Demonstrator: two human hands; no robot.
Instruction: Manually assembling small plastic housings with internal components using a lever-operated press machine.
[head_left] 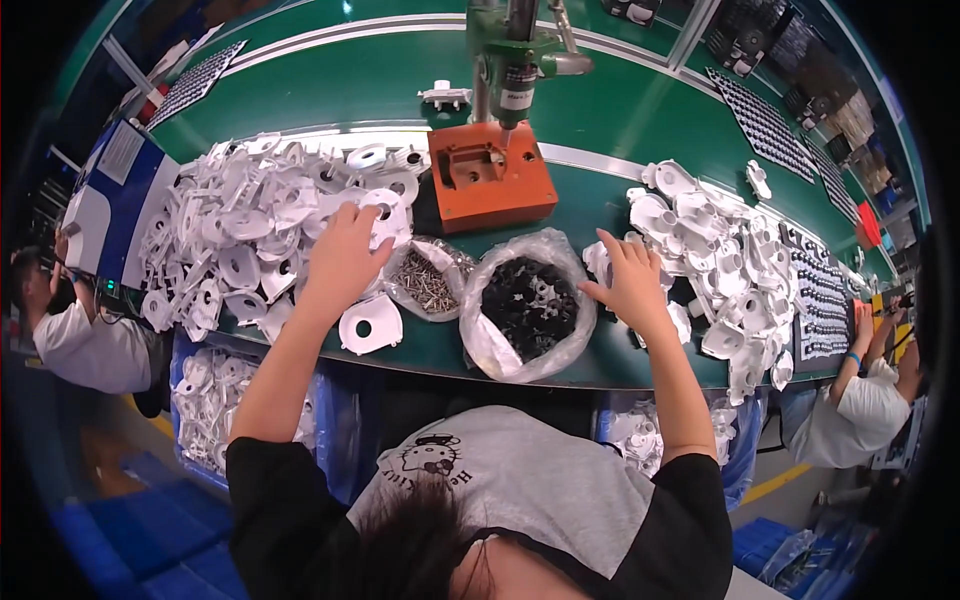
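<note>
Overlapping a white part [400, 222], left grip [345, 252] obscures contact.

Two heaps of white parts [235, 225] flanked the fingers [346, 218], with two plastic bags [580, 338] between, one orange block [495, 205] beyond, and two blue bins [340, 425] below.

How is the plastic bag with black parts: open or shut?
Open: the plastic bag has its mouth spread wide, and the black parts show inside.
</note>
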